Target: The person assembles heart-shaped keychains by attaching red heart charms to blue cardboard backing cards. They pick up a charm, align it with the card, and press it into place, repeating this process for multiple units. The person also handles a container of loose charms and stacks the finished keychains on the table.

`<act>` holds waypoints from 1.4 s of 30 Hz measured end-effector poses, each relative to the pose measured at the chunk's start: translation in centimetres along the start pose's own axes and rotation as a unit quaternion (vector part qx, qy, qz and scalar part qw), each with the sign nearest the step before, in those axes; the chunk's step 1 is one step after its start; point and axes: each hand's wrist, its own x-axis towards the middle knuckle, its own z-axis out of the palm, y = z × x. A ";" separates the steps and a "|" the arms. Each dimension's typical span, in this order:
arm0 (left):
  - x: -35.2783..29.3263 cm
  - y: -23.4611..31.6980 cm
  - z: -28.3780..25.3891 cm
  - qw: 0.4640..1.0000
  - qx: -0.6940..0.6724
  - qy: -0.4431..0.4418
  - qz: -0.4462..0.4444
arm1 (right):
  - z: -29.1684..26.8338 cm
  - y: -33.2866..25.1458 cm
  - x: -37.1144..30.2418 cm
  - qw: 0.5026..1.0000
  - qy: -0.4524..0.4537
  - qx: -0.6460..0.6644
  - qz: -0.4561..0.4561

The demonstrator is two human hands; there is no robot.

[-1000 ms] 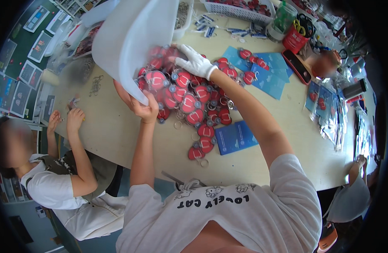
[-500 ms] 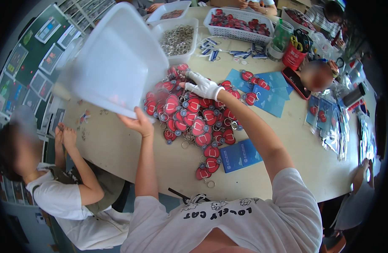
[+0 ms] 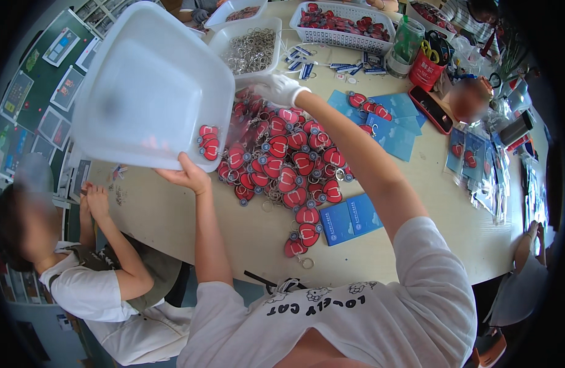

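My left hand grips the near rim of a large white plastic bin, held tilted above the table with its inside facing me. A few red keychains lie in the bin's near right corner. Beside it, a big heap of red keychains with metal rings spreads over the table. My right hand, in a white glove, is at the far end of the heap, close to the bin's right edge. Its fingers are blurred, and I cannot tell whether they hold anything.
Beyond the heap stand a tub of metal rings and a white basket of red keychains. Blue cards, a phone, a red scissors holder and plastic bags are to the right. Another person sits at left.
The bin has moved left and turned, showing more of its inside and the keychains in its corner. My gloved right hand has shifted farther away across the heap.
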 end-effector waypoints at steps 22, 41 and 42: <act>-0.7 2.3 2.0 0.975 0.042 -0.122 0.180 | 2.1 -9.5 -3.1 0.947 0.073 -0.072 -0.303; 6.2 -8.1 18.9 0.819 -0.140 0.232 -0.506 | -11.5 -0.2 -20.5 0.979 0.031 -0.199 -0.034; 6.7 -10.4 18.1 0.824 -0.186 0.204 -0.495 | -13.0 1.8 -21.6 0.979 0.033 -0.199 -0.009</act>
